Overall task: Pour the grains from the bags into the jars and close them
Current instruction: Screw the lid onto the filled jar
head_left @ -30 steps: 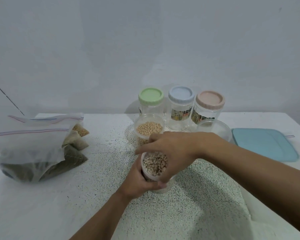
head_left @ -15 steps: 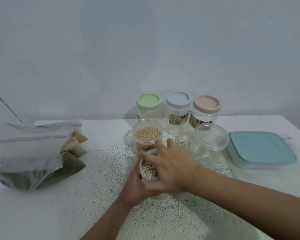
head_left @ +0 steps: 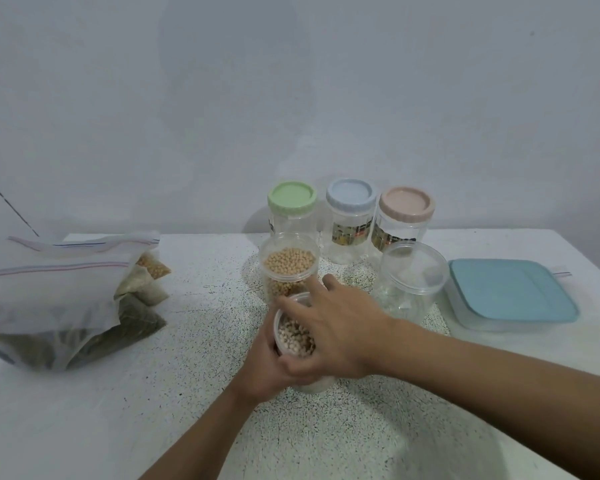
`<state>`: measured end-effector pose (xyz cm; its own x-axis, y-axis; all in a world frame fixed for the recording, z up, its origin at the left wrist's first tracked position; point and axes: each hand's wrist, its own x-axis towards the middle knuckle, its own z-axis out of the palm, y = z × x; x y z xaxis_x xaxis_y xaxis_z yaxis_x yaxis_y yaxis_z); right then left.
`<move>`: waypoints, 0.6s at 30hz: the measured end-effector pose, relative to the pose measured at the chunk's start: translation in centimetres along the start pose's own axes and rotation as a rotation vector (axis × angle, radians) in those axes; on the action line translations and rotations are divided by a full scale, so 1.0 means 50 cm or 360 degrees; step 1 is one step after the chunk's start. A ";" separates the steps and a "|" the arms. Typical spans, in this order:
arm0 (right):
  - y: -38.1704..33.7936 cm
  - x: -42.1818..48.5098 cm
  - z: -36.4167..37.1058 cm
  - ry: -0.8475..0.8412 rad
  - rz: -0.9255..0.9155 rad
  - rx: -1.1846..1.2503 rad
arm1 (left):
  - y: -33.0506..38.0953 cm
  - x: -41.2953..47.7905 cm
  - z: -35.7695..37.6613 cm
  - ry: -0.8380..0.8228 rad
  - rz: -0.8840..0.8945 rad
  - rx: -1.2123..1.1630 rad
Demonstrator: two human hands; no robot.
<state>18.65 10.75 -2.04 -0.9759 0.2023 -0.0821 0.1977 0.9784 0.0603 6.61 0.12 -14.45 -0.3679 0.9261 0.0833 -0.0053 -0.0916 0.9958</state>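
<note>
Left grip (head_left: 262, 365) clamps the bean jar (head_left: 295, 336) low; right grip (head_left: 340, 334) wraps its top. I'd steady it upright on the worktop (head_left: 187, 341), twisting squarely until snug.

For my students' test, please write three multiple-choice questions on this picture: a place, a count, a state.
1. Where on the table is the blue-lidded box? A) far right B) far left C) centre
2. How many tall jars have coloured lids? A) two B) three C) five
3. The jar in the left hand and right hand is: A) empty B) holding pale beans C) lying down
Answers: 1A, it lies right of every jar; 2B, green lid, blue lid, pink lid; 3B, beans show through its wall.
</note>
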 end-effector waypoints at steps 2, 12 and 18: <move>0.001 -0.009 0.013 0.0053 -0.0025 0.0036 | 0.000 0.000 0.001 0.0030 -0.0023 -0.0019; 0.044 0.003 0.039 0.0141 -0.0358 -0.0033 | -0.005 -0.002 0.002 0.0085 -0.0036 0.0081; -0.002 -0.012 0.024 0.0130 0.0013 -0.0062 | 0.010 -0.004 0.024 0.0250 0.0062 0.0211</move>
<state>19.32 10.60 -3.19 -0.9788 0.2048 -0.0003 0.2037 0.9740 0.0995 7.81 0.35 -13.92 -0.5058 0.8536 0.1249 0.1304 -0.0674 0.9892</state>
